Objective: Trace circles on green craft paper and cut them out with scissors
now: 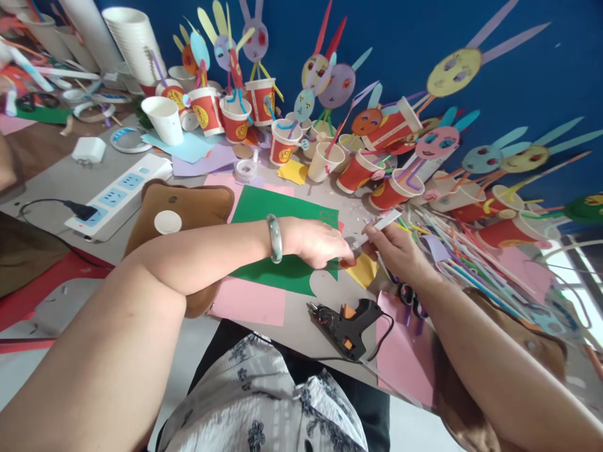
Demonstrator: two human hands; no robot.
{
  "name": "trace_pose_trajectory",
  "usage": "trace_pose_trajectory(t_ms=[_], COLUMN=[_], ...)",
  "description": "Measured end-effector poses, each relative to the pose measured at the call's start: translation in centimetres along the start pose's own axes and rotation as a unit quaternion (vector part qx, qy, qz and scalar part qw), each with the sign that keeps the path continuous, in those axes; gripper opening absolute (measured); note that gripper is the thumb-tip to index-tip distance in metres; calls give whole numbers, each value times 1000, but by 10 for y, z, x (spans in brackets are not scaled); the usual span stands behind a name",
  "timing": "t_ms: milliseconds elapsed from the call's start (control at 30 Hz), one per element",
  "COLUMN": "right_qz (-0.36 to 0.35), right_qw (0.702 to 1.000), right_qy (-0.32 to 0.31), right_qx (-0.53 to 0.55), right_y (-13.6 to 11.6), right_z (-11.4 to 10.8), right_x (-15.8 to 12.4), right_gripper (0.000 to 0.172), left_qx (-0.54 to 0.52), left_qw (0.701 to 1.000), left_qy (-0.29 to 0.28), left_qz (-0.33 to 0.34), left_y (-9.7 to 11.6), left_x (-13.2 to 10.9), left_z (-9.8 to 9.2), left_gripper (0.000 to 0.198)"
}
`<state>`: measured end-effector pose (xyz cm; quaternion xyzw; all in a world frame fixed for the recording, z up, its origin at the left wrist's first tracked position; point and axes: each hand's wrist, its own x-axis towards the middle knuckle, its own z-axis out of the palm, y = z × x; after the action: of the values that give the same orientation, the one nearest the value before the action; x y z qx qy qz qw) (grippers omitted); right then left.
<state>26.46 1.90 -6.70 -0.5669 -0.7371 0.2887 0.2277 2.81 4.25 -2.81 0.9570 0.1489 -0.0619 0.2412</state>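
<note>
My left hand (pixel 324 243), with a jade-coloured bangle at the wrist, reaches over a green paper sheet (pixel 277 210). Its fingers are drawn together, their tips down beside a small red piece (pixel 349 261); whether they grip it is hidden. My right hand (pixel 398 251) is closed on a flat white strip (pixel 387 219), which slants down toward the left fingertips. Beneath both hands lies a yellow paper piece (pixel 365 271). A black glue gun (pixel 351 329) rests near the table's front edge, and scissors (pixel 409 300) lie under my right wrist.
Paper cups (pixel 282 141) with paper rabbit faces line the back. A power strip (pixel 117 194) and brown pouch (pixel 188 204) are at left. Coloured pipe cleaners (pixel 475 263) spread at right. Pink sheets (pixel 405 358) lie at the front; stacked white cups (pixel 134 44) stand back left.
</note>
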Motion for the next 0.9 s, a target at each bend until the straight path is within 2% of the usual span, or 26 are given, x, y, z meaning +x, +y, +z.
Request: trace_pose_trajectory(t_ms=[567,900], right_qz=[-7,-34], right_qw=[997,995], right_qy=[-76,-77], right_qx=[-31,-45], right_y=[-7,-9], right_z=[10,10], right_x=[17,20], right_gripper=[57,57], left_qx=[7,4], left_qw=[1000,1000], left_qy=[-13,-16], left_qz=[-8,-17], left_y=[3,5], left_x=[-1,-1], left_z=[-3,-4], left_gripper=[46,45])
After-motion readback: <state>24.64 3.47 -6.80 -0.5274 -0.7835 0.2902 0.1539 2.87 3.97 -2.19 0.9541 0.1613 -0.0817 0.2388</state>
